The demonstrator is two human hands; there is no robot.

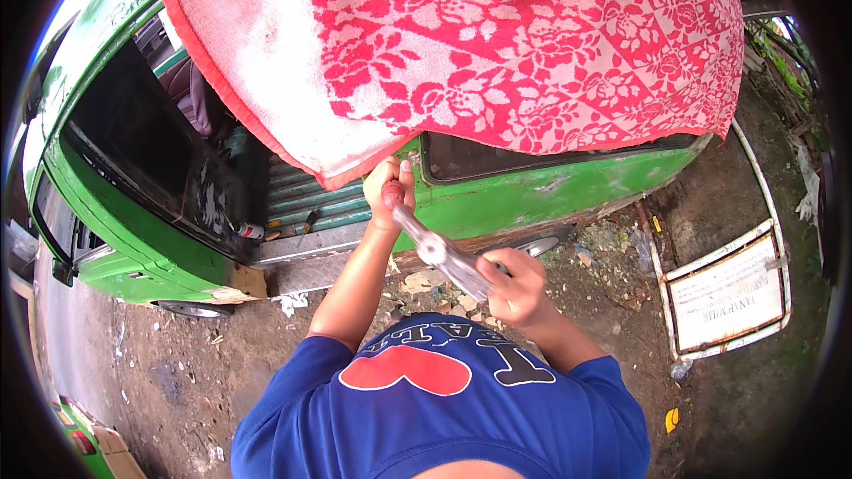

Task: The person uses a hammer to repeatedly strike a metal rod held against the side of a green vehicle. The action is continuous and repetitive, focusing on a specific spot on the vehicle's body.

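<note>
My left hand (383, 191) is closed around the red end of a long metal tool (433, 248), in front of a green van (550, 204). Lower and to the right, my right hand (513, 288) grips the silver other end of the same tool, which lies diagonally between the two hands. A red and white floral blanket (532, 44) drapes over the van's top, its lower edge just above my left hand.
The van's open doorway shows a ribbed floor (293, 186) with small items. A rusty white metal sign (723, 288) lies at right on dirt ground (603, 328) strewn with rubble and a yellow scrap (672, 419). Another green vehicle (93, 443) shows at lower left.
</note>
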